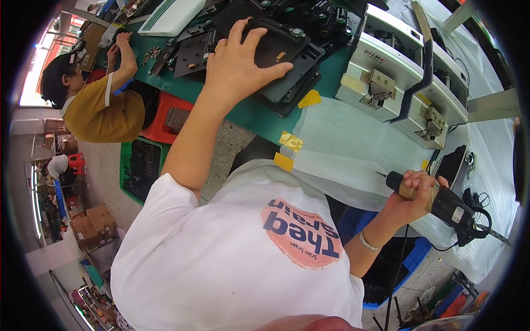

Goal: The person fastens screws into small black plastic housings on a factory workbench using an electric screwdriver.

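Touching black plates (287,47): my left grip (237,69), spread
Power screwdriver (450,208): right grip (418,193) wrapped round it
White machine (386,66): right of plates

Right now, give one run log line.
left hand: on flat black plate | right hand: gripping black cylindrical electric screwdriver | surface: green tabletop

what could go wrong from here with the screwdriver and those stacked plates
The uneven stack of black plates might shift under the left hand. The power screwdriver in the right hand has its bit exposed, so it could poke something. The dark cord by the right forearm might snag.
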`<state>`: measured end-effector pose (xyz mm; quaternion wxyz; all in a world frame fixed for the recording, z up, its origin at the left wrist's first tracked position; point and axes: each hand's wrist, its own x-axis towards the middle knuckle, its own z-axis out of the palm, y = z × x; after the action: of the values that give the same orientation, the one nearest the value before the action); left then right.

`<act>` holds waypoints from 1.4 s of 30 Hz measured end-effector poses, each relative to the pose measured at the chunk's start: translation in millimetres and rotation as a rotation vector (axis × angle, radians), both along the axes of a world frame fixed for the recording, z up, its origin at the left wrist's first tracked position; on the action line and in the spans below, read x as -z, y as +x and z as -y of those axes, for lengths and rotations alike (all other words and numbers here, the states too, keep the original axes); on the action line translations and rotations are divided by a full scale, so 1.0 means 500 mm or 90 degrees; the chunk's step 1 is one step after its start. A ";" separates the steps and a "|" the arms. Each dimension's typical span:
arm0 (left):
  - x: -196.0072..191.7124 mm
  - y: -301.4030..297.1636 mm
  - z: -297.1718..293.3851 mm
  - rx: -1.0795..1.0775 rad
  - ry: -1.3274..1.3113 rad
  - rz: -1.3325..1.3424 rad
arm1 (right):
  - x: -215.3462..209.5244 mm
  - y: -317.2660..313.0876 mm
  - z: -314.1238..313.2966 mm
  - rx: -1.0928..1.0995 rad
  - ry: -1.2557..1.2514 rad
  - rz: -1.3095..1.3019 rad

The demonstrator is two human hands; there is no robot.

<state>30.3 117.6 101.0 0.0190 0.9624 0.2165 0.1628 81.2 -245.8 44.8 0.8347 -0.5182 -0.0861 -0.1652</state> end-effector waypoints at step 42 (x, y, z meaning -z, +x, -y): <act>0.049 -0.082 -0.028 0.086 -0.472 0.182 | -0.056 -0.040 -0.316 -0.551 -0.025 -0.237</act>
<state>-10.8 131.4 76.5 0.4051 0.8702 0.1921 0.2044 61.3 -87.9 72.6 0.8181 -0.4713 -0.1461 0.2954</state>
